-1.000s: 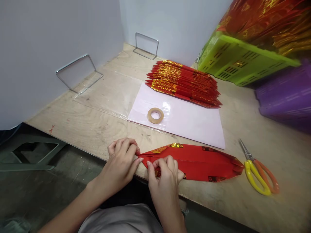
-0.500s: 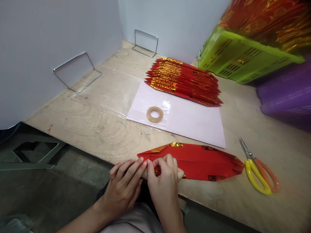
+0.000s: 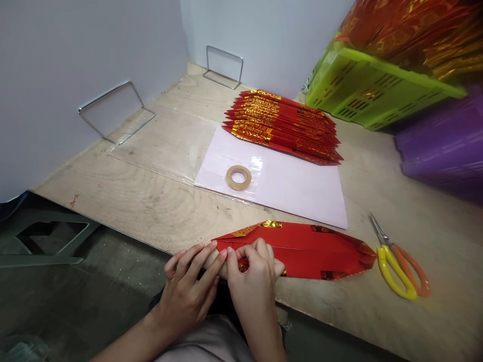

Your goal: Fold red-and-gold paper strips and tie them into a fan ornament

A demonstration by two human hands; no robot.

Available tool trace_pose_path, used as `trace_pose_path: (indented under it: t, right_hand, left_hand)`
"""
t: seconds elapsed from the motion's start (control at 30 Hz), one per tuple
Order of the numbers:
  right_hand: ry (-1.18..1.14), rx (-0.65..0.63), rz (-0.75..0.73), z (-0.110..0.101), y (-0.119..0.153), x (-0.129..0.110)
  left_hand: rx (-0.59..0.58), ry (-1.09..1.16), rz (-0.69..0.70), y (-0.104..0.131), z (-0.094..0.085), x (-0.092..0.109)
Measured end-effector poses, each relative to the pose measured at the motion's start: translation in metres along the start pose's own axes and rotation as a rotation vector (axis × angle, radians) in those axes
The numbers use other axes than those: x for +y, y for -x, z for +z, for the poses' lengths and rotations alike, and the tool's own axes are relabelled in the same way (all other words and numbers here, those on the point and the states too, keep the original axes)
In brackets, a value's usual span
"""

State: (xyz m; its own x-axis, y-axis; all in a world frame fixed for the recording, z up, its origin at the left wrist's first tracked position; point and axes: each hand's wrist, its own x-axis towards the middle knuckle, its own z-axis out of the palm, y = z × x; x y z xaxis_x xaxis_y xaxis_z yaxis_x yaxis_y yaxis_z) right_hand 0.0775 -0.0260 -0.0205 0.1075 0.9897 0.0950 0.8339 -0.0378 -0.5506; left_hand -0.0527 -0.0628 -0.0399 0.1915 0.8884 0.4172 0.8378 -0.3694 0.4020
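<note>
Your plywood tabletop (image 3: 158, 201) runs from the near edge back to white walls at the far and left sides. A clear plastic film (image 3: 166, 146) lies flat on its middle. On the film sits a white sheet (image 3: 298, 196) with a tape roll (image 3: 238, 177) on its left part and a stack of red-and-gold folded papers (image 3: 281, 125) across its far edge. At the near edge you have one folded red paper (image 3: 313, 249), its left tip overhanging. Scissors (image 3: 398, 264) lie just to its right. Two wire stands (image 3: 113, 113) rest along the left and far edges. A green crate (image 3: 370, 90) and a purple crate (image 3: 445, 146) fill the far right corner.
</note>
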Motion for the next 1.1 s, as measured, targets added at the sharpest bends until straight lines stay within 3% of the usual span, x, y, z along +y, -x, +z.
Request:
trace_pose_path:
  t: [0.57,0.83,0.97,1.1]
  right_hand:
    - [0.136,0.012,-0.007,-0.005,0.000,0.000]
    - [-0.155,-0.099,0.067,-0.015,-0.007,0.022]
    - [-0.240,-0.203,0.008,-0.024,-0.005,0.029]
    - [-0.175,-0.095,-0.227,-0.031,0.007,0.025]
  left_hand:
    - [-0.018,-0.116,0.043,0.007,0.010,-0.007]
    - [-0.078,-0.169,0.101,0.008,0.005,-0.011]
    - [-0.114,-0.197,0.155,0.007,0.001,-0.013]
    - [-0.141,-0.198,0.216,0.003,-0.006,-0.015]
